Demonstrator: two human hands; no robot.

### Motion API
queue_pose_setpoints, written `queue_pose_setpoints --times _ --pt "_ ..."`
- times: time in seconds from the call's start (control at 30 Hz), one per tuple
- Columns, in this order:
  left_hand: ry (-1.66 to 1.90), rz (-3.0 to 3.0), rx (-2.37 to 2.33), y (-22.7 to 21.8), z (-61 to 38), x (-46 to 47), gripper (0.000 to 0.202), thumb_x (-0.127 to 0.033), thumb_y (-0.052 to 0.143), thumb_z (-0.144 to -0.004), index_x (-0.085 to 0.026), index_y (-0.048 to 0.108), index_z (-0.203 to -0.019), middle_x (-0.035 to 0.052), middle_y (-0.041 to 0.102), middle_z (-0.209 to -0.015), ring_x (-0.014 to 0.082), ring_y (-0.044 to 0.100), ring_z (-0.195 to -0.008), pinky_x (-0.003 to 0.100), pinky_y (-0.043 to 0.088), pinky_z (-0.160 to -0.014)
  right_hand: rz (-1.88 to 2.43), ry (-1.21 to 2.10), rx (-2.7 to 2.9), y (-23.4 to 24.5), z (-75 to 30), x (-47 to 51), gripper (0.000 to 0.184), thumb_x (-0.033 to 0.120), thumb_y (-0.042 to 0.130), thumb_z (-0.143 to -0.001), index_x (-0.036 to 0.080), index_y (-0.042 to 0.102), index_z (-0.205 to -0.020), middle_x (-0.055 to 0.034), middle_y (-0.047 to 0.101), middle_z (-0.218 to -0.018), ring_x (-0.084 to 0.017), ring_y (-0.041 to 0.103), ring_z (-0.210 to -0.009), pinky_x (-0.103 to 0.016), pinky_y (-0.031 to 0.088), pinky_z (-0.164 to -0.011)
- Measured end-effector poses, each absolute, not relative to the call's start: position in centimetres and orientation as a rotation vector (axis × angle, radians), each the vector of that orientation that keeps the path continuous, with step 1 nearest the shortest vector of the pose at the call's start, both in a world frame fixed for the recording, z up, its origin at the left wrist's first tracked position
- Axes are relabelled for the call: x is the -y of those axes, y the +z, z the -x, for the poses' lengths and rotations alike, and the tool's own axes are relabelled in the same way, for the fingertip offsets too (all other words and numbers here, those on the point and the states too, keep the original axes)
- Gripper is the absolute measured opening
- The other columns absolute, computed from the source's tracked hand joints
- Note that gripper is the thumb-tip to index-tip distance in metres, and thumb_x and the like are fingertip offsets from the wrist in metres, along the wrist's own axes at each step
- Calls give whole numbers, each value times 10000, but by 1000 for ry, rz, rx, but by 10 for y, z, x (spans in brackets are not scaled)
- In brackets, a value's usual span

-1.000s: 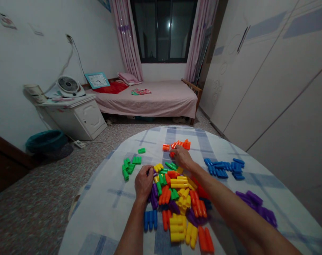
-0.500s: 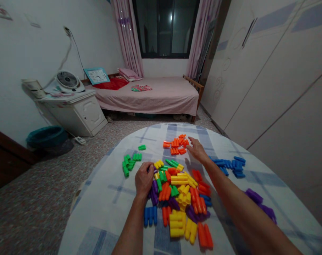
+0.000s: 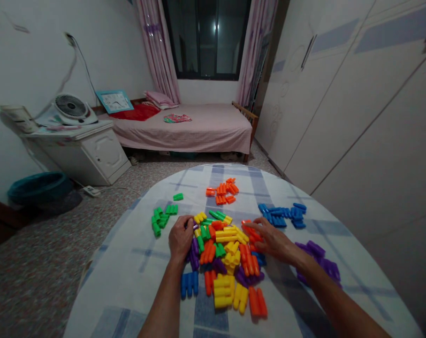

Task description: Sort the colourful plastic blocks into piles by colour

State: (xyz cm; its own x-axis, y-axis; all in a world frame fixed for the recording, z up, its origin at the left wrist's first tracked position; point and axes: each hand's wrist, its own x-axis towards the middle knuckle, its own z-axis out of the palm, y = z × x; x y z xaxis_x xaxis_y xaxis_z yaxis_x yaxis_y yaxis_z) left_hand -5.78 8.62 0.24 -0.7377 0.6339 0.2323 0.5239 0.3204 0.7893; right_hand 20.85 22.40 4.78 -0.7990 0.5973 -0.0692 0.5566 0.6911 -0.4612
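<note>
A mixed heap of plastic building blocks, shaped like joined tubes, lies on the table; a yellow block (image 3: 223,291) sits at its near side. My left hand (image 3: 180,238) rests at the heap's left edge beside purple blocks (image 3: 194,253), its fingers curled in; whatever they hold is hidden. On the heap's right side, my right hand (image 3: 271,238) reaches over orange blocks (image 3: 250,231), fingers stretched out and touching them. A blue block (image 3: 189,285) lies near my left forearm.
Sorted groups ring the heap: green blocks (image 3: 160,218) at left, an orange group (image 3: 223,191) at the far side, blue blocks (image 3: 283,215) and purple blocks (image 3: 320,263) at right. A checked cloth covers the round table (image 3: 128,281). Beyond stand a bed (image 3: 199,131) and wardrobe (image 3: 325,117).
My right hand has moved back from the far orange group to the orange blocks at the heap's right side. My left hand stays at the heap. The view has turned slightly right.
</note>
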Motion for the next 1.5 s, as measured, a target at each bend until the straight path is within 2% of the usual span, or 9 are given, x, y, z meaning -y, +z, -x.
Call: queue_pose_setpoints --times 0.27,0.53,0.73,1.03,1.17,1.3,1.4,1.5 --pt "1394 -1065 -2461 5 56 -86 238 -303 448 -843 -227 668 -892 24 699 -973 174 634 -887 269 456 -770 1028 599 2704 34 -179 -254 491 128 517 -790 229 565 -1268 -76 554 -1086 -163 585 -922 -242 453 -787" --pt "1410 -1083 -2456 1 58 -87 241 -292 441 -848 -227 669 -890 19 698 -961 165 635 -875 267 455 -768 1084 485 2605 31 -149 -279 427 168 554 -830 185 573 -1257 -87 548 -1143 -164 583 -976 -252 425 -889" --pt "1403 -1091 -2454 -1 59 -87 245 -290 439 -846 -221 672 -880 27 693 -961 171 627 -883 273 453 -776 1436 253 2570 36 -146 -272 525 316 606 -830 156 493 -1317 -157 554 -1158 -242 612 -944 -304 455 -781" --pt "1401 -1090 -2470 0 59 -88 235 -295 447 -847 -232 672 -870 13 696 -943 159 633 -859 254 452 -748 1421 364 2431 25 -109 -295 330 220 560 -840 123 601 -1152 -119 656 -1013 -201 603 -938 -269 432 -824" --pt "1392 -1094 -2465 -1 59 -87 240 -305 445 -849 -234 672 -884 14 698 -964 163 633 -873 256 451 -757 1351 391 2448 31 -101 -292 377 179 550 -830 116 577 -1202 -124 620 -1118 -182 603 -962 -248 433 -850" --pt "1383 -1071 -2471 -1 59 -87 238 -311 457 -840 -232 671 -906 21 699 -980 176 631 -889 266 449 -770 1200 483 2437 34 -128 -261 395 181 515 -835 155 560 -1227 -97 578 -1193 -141 616 -878 -251 449 -859" --pt "1380 -1060 -2472 -1 59 -87 238 -319 459 -835 -235 673 -898 19 700 -980 181 631 -896 266 450 -766 1120 644 2318 35 -167 -233 345 187 498 -817 163 602 -1146 -82 621 -1099 -152 617 -845 -283 472 -838" --pt "1367 -1045 -2474 -1 59 -87 248 -330 457 -834 -236 676 -902 18 699 -995 183 631 -915 263 451 -771 1248 771 2126 35 -207 -213 298 242 488 -820 181 626 -1076 -76 654 -1032 -179 619 -871 -294 491 -778"
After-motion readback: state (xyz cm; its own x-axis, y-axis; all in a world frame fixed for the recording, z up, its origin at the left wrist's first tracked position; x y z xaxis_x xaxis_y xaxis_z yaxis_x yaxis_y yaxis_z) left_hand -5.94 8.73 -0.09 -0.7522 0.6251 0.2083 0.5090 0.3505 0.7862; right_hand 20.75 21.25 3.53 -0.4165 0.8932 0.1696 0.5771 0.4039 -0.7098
